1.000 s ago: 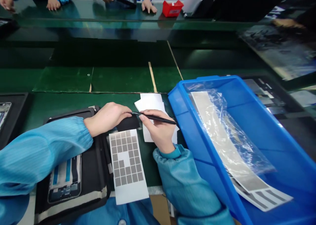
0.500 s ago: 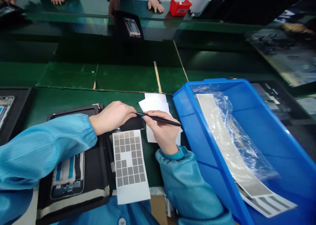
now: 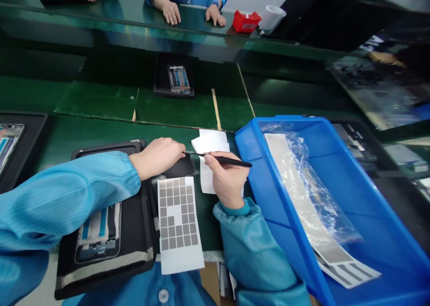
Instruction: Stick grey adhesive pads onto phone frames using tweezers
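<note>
My right hand (image 3: 229, 177) grips black tweezers (image 3: 231, 161), which lie nearly level with their tip pointing left. That tip meets the closed fingers of my left hand (image 3: 161, 157); whatever they pinch is hidden. Below both hands lies a white sheet of grey square stickers (image 3: 182, 257), with several squares gone from its middle. A dark flat piece (image 3: 183, 167) shows under my left hand. Beneath my left forearm, a black tray (image 3: 134, 239) holds an opened phone body (image 3: 98, 238), partly covered by the sleeve.
White papers (image 3: 211, 141) lie behind my right hand. A blue bin (image 3: 285, 234) at right holds sticker strips (image 3: 302, 207) and clear plastic. Another tray with a phone (image 3: 176, 79) sits across the bench. A co-worker's hands (image 3: 171, 13) rest beyond, near a red box (image 3: 246, 22).
A co-worker's hand has let go of the far tray, which now lies flat on the green surface. One more sticker square is gone from the sheet. My hands stay close together.
</note>
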Tool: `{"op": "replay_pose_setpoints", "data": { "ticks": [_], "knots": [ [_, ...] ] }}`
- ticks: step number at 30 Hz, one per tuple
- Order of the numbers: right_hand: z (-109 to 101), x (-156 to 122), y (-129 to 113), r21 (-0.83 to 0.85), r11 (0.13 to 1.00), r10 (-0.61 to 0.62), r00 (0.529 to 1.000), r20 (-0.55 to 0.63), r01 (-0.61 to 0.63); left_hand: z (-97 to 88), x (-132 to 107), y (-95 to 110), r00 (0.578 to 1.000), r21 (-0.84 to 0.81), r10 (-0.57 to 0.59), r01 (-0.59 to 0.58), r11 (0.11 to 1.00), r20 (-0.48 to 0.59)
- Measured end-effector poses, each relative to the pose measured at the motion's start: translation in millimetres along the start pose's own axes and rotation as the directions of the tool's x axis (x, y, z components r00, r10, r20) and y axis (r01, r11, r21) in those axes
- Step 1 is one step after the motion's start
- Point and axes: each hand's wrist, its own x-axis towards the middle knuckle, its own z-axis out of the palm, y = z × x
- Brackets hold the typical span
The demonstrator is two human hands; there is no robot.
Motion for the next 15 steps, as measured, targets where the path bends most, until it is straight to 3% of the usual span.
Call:
{"op": "replay_pose_setpoints", "data": {
  "ticks": [4,7,9,11,15],
  "knots": [
    [-4,4,10,0.039,0.995,0.088,0.996,0.002,-0.088,-31.5,-21,-8,0.996,0.056,-0.028,0.033,0.998,-0.082],
    [-3,5,8,0.079,0.987,0.143,0.988,-0.065,-0.138,-67.5,-72,-27,0.982,0.116,-0.074,0.095,0.989,-0.172],
    [2,3,1,0.12,0.972,0.207,0.977,-0.049,-0.2,-80.6,-117,-41,0.961,0.127,-0.113,0.149,0.981,-0.252],
    [12,-3,-14,0.129,0.956,0.266,0.964,0.002,-0.264,-77.3,-162,-51,0.933,0.093,-0.152,0.191,0.977,-0.327],
    [47,-27,-54,-0.078,0.952,0.304,0.944,0.131,-0.296,-35.7,-223,-58,0.901,-0.044,-0.209,0.208,0.977,-0.381]
  ]
}}
